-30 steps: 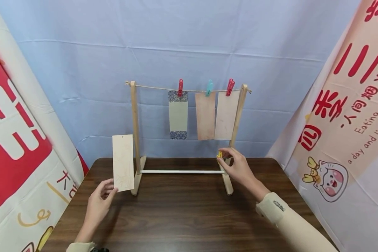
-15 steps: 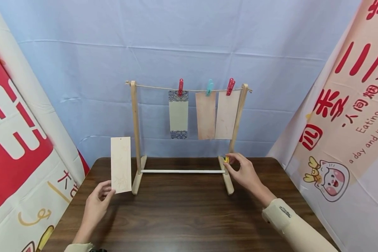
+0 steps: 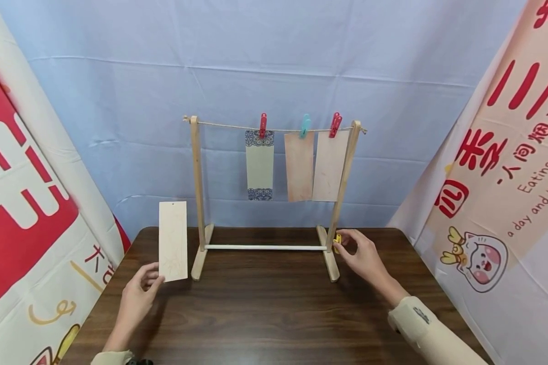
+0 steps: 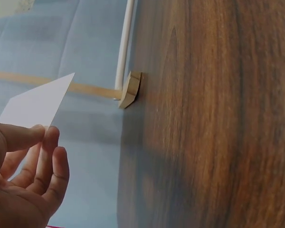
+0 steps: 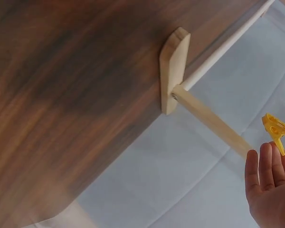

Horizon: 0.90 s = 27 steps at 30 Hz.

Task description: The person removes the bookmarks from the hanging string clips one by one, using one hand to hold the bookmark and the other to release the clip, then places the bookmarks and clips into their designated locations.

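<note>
While I watched from afar, the left hand (image 3: pixel 139 291) held a pale card (image 3: pixel 172 241) near its lower corner between thumb and fingers; the card rose upright just above and inward of that hand. The right hand (image 3: pixel 361 253) pinched a yellow clip (image 5: pixel 274 129) at its fingertips, and the right post (image 3: pixel 337 215) of a wooden rack (image 3: pixel 198 177) stood just inward of it; whether clip and post touched, I could not tell. I judged that an inward move of the right hand could knock the post and set the three hanging cards (image 3: pixel 299 167), above and inward of it, swinging on their string (image 3: pixel 228 126). Because the left hand gripped so little of its card, I thought it could tilt or slip; the small clip, squeezed off-centre, could spring free.
</note>
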Available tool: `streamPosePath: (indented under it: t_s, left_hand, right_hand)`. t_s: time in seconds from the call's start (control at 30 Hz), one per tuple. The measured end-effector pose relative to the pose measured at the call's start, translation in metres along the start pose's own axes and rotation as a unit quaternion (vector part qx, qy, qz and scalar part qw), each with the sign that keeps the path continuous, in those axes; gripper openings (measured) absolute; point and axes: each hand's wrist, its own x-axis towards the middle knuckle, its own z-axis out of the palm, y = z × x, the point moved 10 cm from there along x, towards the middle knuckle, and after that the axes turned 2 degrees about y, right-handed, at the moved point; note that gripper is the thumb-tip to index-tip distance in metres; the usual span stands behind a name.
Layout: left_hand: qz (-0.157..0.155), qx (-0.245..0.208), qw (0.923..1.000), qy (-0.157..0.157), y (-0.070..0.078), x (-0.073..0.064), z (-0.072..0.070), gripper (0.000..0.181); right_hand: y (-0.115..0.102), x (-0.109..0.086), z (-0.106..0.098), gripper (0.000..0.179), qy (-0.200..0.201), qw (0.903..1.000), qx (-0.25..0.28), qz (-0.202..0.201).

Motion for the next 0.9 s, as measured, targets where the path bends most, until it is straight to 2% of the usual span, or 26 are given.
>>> streamPosePath:
  t_s: [0.33, 0.6, 0.9]
  left_hand:
    - [-0.02, 0.032, 0.9991, -0.02, -0.011, -0.002, 0.001, 0.038]
    - [-0.041, 0.046, 0.9971, -0.044, -0.021, 0.0, 0.001, 0.039]
    - [-0.041, 0.048, 0.9965, -0.055, -0.025, 0.004, 0.003, 0.038]
  right_hand:
    - [0.019, -0.014, -0.003, 0.031, -0.007, 0.9994, -0.019, 0.027]
    - [0.027, -0.018, 0.001, 0.029, -0.018, 0.9989, -0.01, 0.041]
    - [0.038, -0.023, 0.003, 0.028, -0.024, 0.9985, -0.014, 0.047]
